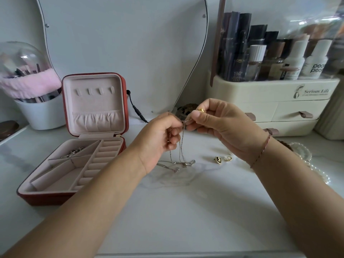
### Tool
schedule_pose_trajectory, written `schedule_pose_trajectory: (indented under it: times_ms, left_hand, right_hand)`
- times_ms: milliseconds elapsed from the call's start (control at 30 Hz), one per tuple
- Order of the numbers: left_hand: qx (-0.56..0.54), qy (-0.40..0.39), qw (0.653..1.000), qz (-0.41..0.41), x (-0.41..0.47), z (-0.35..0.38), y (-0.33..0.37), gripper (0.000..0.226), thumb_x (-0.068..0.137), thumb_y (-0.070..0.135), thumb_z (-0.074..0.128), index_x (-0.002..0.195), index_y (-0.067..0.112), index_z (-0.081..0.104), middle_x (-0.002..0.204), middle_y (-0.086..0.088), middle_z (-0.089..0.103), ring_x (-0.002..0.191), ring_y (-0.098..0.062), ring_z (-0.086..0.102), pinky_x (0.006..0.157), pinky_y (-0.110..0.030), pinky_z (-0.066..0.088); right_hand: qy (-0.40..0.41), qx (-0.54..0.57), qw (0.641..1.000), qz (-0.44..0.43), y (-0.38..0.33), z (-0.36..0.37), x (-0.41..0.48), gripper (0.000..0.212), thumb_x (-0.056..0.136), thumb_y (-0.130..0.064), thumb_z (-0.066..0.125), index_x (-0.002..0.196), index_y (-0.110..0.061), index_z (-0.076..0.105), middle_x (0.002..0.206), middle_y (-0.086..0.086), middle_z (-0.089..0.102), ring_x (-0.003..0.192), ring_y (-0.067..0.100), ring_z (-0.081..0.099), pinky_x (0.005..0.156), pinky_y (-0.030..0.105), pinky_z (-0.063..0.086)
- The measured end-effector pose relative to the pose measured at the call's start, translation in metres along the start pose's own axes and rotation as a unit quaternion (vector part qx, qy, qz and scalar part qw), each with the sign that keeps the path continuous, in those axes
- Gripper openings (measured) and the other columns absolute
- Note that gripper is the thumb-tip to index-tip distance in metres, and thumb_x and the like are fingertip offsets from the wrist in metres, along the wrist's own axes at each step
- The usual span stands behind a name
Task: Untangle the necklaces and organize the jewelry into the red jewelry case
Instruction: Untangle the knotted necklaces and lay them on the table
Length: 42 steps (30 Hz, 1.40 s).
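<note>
Both hands (188, 125) right of red jewelry case (74, 164): fingers (176, 135) pinch tangled necklaces (178, 155) at knot, chains hanging free to loosen.

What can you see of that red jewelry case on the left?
The red jewelry case sits open on the white table. Its lid stands upright, lined in pale pink, velvety-looking fabric, with four small hooks above a gathered pocket. The base has slanted dividers and a column of ring rolls. One silvery piece lies in a rear compartment. The left hand and right hand pinch the necklaces, not touching the case.
</note>
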<state>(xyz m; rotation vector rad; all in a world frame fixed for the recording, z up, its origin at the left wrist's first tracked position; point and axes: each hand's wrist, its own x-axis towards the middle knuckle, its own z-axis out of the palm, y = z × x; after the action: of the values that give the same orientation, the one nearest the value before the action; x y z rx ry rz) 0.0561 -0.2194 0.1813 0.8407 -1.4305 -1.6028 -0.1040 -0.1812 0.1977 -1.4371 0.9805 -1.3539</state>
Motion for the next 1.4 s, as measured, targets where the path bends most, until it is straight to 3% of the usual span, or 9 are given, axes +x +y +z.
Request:
schedule_pose_trajectory:
  times_ms: [233,333,433,500,600,700,800,1100,1400]
  left_hand:
    - [-0.025,0.06,0.998,-0.014,0.004,0.002,-0.003,0.013,0.086,0.013,0.049,0.074,0.018,0.053,0.077,-0.002,0.051,0.056,-0.01,0.042,0.055,-0.023,0.03]
    - [-0.122,0.028,0.991,-0.043,0.003,0.002,0.0,0.015,0.086,0.015,0.047,0.073,0.019,0.052,0.07,0.001,0.056,0.058,-0.011,0.042,0.058,-0.023,0.032]
    - [-0.162,-0.041,0.985,-0.05,0.001,0.002,0.002,0.003,0.078,0.016,0.051,0.077,0.019,0.053,0.076,0.002,0.056,0.059,-0.01,0.044,0.057,-0.022,0.037]
    - [-0.141,-0.068,0.987,-0.04,0.001,0.003,0.0,0.011,0.07,0.015,0.053,0.08,0.02,0.055,0.077,0.003,0.054,0.061,-0.009,0.044,0.058,-0.022,0.037]
    - [-0.054,-0.062,0.996,-0.011,0.001,0.005,-0.003,0.014,0.065,0.011,0.055,0.064,0.024,0.059,0.067,0.005,0.048,0.061,-0.009,0.045,0.058,-0.023,0.035]
    - [0.029,-0.05,0.998,0.016,0.001,0.004,-0.005,0.012,0.066,0.011,0.058,0.063,0.023,0.058,0.065,0.006,0.049,0.061,-0.009,0.049,0.059,-0.024,0.035]
    - [0.052,-0.043,0.998,0.016,0.001,0.001,-0.004,0.007,0.066,0.013,0.06,0.069,0.019,0.059,0.066,0.006,0.052,0.062,-0.008,0.052,0.061,-0.024,0.037]
    - [0.034,-0.091,0.995,0.019,-0.004,0.003,-0.001,0.009,0.072,0.023,0.065,0.079,0.018,0.067,0.068,0.008,0.058,0.067,-0.006,0.056,0.072,-0.025,0.042]
    - [0.014,-0.023,0.999,0.026,-0.004,0.007,0.001,0.009,0.068,0.025,0.066,0.066,0.022,0.075,0.066,0.009,0.061,0.063,-0.006,0.053,0.067,-0.022,0.041]
  right_hand:
    - [-0.007,-0.056,0.998,0.014,0.001,0.003,-0.001,0.023,0.076,-0.024,0.064,0.087,-0.008,0.053,0.09,0.01,0.071,0.085,0.017,0.065,0.077,0.027,0.044]
    - [-0.015,-0.071,0.997,0.022,0.003,0.005,0.0,0.011,0.087,-0.017,0.06,0.086,-0.009,0.051,0.089,0.005,0.071,0.083,0.013,0.066,0.072,0.021,0.045]
    - [0.021,-0.035,0.999,0.029,0.004,0.002,0.002,0.01,0.091,-0.012,0.056,0.083,-0.011,0.05,0.081,0.003,0.071,0.076,0.013,0.067,0.077,0.029,0.047]
    - [0.044,-0.014,0.998,0.038,0.004,0.0,0.003,0.011,0.092,-0.012,0.055,0.082,-0.011,0.05,0.08,0.005,0.071,0.076,0.018,0.067,0.089,0.041,0.047]
    - [0.066,0.004,0.997,0.039,0.004,0.0,0.004,0.014,0.092,-0.011,0.056,0.08,-0.011,0.049,0.081,0.012,0.068,0.077,0.023,0.065,0.096,0.048,0.045]
    - [0.074,0.005,0.997,0.03,0.003,0.0,0.003,0.016,0.091,-0.01,0.057,0.078,-0.012,0.048,0.077,0.011,0.067,0.067,0.018,0.065,0.075,0.032,0.051]
    - [0.081,0.006,0.997,0.018,0.002,-0.001,0.003,0.017,0.09,-0.009,0.058,0.077,-0.012,0.048,0.067,0.005,0.066,0.056,0.012,0.063,0.056,0.017,0.046]
    - [0.055,0.058,0.996,0.039,0.002,-0.005,0.004,0.015,0.087,-0.012,0.06,0.075,-0.013,0.051,0.063,0.001,0.066,0.054,0.011,0.059,0.053,0.016,0.043]
    - [0.032,0.07,0.996,0.052,0.001,-0.009,0.003,0.016,0.069,-0.017,0.067,0.075,-0.013,0.053,0.065,0.002,0.066,0.062,0.014,0.061,0.07,0.026,0.045]
